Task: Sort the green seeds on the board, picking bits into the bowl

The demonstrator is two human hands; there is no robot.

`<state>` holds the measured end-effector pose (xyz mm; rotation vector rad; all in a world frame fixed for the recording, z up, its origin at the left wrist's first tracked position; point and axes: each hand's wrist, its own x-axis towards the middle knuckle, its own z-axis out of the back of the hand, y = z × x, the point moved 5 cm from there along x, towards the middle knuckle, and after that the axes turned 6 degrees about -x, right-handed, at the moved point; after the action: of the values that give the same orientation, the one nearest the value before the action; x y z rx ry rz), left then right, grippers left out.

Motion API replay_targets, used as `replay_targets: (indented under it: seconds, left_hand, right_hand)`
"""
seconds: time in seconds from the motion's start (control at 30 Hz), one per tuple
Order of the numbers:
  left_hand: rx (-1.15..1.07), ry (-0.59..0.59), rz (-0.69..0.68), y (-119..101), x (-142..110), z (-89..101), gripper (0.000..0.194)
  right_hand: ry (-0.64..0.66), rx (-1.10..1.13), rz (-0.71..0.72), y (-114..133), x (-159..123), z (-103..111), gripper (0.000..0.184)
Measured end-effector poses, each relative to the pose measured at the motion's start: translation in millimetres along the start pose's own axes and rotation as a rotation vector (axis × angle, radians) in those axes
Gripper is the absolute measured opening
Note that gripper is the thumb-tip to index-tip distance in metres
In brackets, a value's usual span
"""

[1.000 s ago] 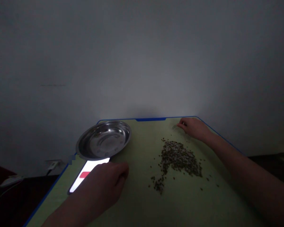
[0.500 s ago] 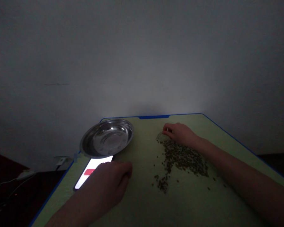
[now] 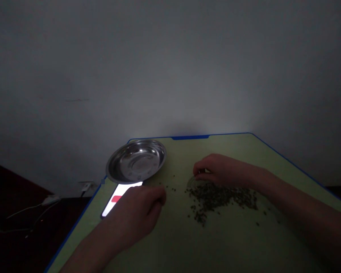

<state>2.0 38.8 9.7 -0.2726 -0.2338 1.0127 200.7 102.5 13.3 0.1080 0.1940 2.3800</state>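
Right hand (image 3: 207, 172) pinching clear item (image 3: 191, 182) by dark grains (image 3: 216, 200); left hand (image 3: 147, 206) making a fist, contents unclear, toward left edge of table (image 3: 170, 246).

Bare left forearm (image 3: 96, 242) enters from the lower left; left hand (image 3: 143, 208), back uppermost, is loosely curled below centre. Bare right forearm (image 3: 295, 203) slants in from the lower right; right hand (image 3: 213, 169), right of centre, has thumb (image 3: 204, 176) and fingers (image 3: 198, 166) bent in a pinch.
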Motion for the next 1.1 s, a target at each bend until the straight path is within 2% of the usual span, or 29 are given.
replay_targets:
  seconds: [0.13,0.3,0.37,0.57,0.63,0.73,0.87,1.1]
  left_hand:
    - [-0.11,-0.168,-0.036,3.1,-1.8,12.1,0.02]
    - [-0.249,-0.638,-0.06,12.9,-15.2,48.5,0.02]
    - [-0.287,-0.787,-0.066,17.2,-21.4,58.2,0.021]
    - [-0.373,-1.001,-0.145,26.2,-30.7,62.5,0.021]
    - [-0.392,-1.018,-0.152,26.9,-31.8,61.6,0.021]
    - [-0.382,-0.954,-0.131,23.0,-29.6,59.8,0.021]
    - [-0.347,-0.892,-0.115,15.3,-26.8,58.5,0.02]
    - [-0.315,-0.873,-0.141,10.9,-27.1,59.5,0.02]
  right_hand:
    - [0.03,0.054,0.023,3.3,-4.7,-0.4,0.017]
    - [-0.011,0.079,-0.012,-2.7,-8.9,-0.8,0.022]
    - [-0.052,0.08,-0.038,-6.1,-9.8,2.6,0.026]
    - [-0.178,0.057,-0.101,-9.1,-9.7,20.4,0.027]
    - [-0.193,0.031,-0.111,-7.8,-5.8,22.4,0.026]
    - [-0.201,-0.03,-0.136,-5.5,6.6,19.0,0.022]
    - [-0.209,-0.108,-0.184,-4.9,30.9,8.0,0.024]
    - [-0.192,-0.127,-0.212,-8.6,65.1,-12.6,0.023]
